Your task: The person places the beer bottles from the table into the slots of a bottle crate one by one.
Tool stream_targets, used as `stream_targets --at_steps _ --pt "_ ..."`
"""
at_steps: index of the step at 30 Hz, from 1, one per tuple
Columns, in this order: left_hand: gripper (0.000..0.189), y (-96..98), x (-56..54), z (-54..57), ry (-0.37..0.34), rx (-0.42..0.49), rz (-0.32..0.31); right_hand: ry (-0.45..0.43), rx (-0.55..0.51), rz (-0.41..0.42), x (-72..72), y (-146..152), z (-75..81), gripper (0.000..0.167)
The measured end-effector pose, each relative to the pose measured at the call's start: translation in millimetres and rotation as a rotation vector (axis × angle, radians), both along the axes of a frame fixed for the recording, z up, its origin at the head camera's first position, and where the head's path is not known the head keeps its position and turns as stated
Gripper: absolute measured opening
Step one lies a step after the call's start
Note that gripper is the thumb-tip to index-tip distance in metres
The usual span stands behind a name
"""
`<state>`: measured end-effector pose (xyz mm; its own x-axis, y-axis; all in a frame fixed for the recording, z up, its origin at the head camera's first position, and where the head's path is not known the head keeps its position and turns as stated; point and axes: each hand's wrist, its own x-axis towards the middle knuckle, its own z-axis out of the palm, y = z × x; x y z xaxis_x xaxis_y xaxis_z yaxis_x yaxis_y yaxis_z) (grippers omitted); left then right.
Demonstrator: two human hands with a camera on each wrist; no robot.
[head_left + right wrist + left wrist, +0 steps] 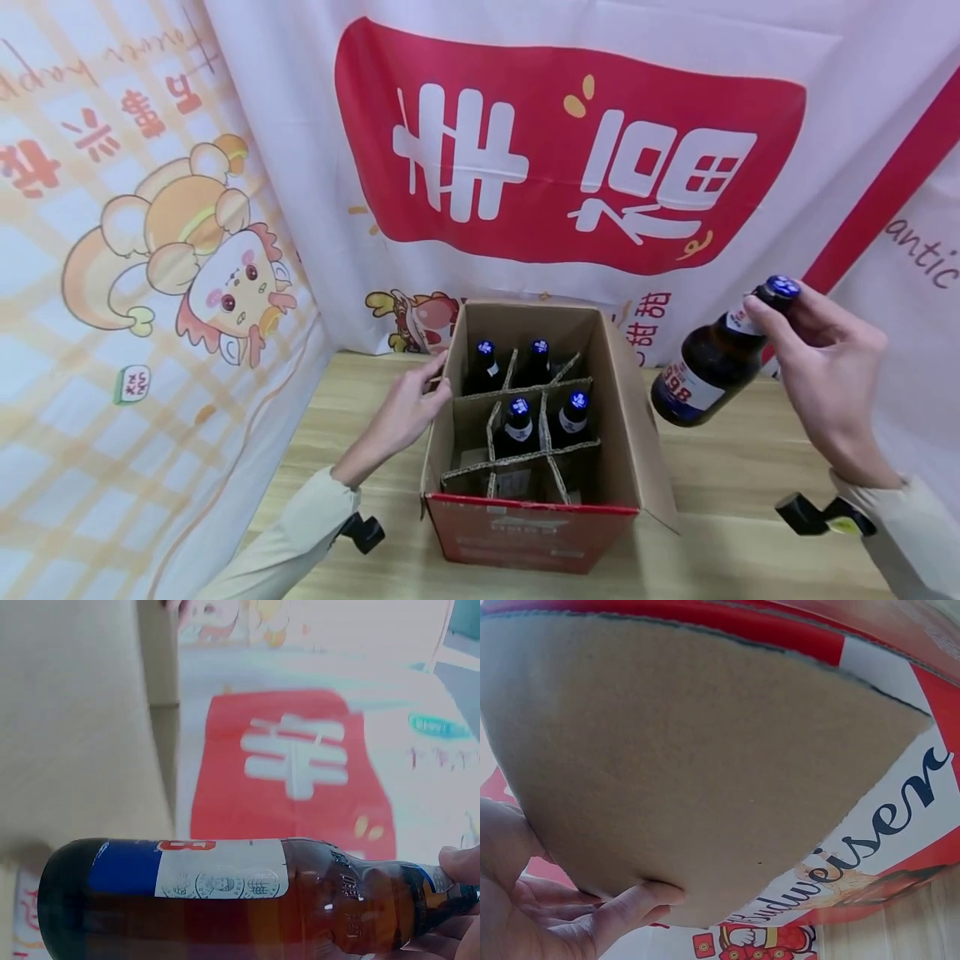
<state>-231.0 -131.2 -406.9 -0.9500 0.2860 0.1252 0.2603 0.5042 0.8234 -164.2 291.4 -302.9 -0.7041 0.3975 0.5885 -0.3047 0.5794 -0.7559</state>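
Note:
My right hand (836, 367) grips a brown beer bottle (705, 367) by its neck, just under the blue cap, to the right of the carton. The bottle is tilted, its base pointing down and left; in the right wrist view the bottle (225, 900) lies across the bottom with its white and blue label showing. My left hand (405, 408) pinches the left flap (690, 765) of the open cardboard carton (540, 537). Inside, cardboard dividers (543, 417) separate several blue-capped bottles (517, 421), two in the back row and two in the middle row.
The carton stands on a wood-grain table (720, 508), its right flap (652, 442) folded outward beneath the held bottle. Behind hangs a white cloth with a red printed panel (555, 150). A checked cloth (150, 292) with a cartoon figure borders the left side.

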Motion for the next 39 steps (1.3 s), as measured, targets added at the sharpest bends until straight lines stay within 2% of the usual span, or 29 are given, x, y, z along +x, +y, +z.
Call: stream_targets --at_steps 7,12,16,25,32,39 --pt "0.06 1.2 1.0 0.0 0.007 0.002 0.002 -0.083 0.021 0.047 14.7 -34 27.5 0.042" --pt "0.06 1.9 0.1 0.6 0.021 0.004 0.004 -0.061 0.042 0.106 18.1 -52 43.7 0.045" --pt "0.06 1.7 0.5 1.0 0.023 0.006 0.004 -0.066 0.04 0.169 19.7 -61 48.8 0.045" --pt "0.06 2.1 0.9 -0.9 0.009 0.027 -0.002 -0.025 0.147 0.426 8.5 -89 51.3 0.04" --pt "0.061 2.6 1.3 0.6 0.0 0.021 0.009 -0.103 0.213 0.615 -2.6 -110 40.5 0.038" --pt "0.059 -1.4 -6.4 8.0 0.013 0.002 -0.111 -0.206 0.263 0.742 -9.1 -126 25.3 0.034"
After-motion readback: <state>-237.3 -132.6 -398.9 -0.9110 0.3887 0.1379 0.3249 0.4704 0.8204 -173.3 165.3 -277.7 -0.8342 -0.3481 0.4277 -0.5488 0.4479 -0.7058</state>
